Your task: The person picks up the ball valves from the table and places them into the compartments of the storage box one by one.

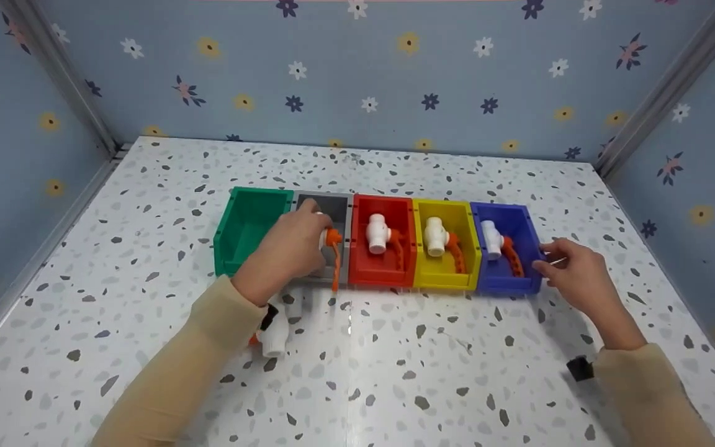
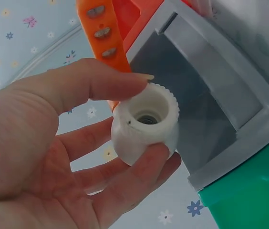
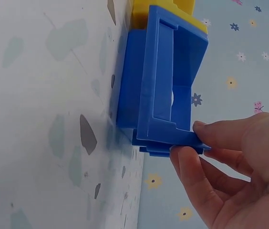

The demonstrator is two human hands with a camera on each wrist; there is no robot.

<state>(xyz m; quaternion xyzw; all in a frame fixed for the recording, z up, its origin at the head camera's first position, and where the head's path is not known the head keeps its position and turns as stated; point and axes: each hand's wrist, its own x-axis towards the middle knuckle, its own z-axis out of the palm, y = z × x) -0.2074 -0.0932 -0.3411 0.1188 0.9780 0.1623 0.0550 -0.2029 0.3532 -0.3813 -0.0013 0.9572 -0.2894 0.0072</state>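
Note:
My left hand grips a white ball valve with an orange handle, thumb on one side and fingers curled round the other. It is held over the grey bin, the handle hanging toward the bin's front. At the right end of the row, my right hand pinches the side wall of the blue bin between thumb and fingers. One white valve with an orange handle lies in each of the red bin, the yellow bin and the blue bin.
A green bin forms the left end of the joined row. Another white valve lies on the speckled table, partly hidden behind my left forearm. Flower-patterned panels stand at the back and both sides.

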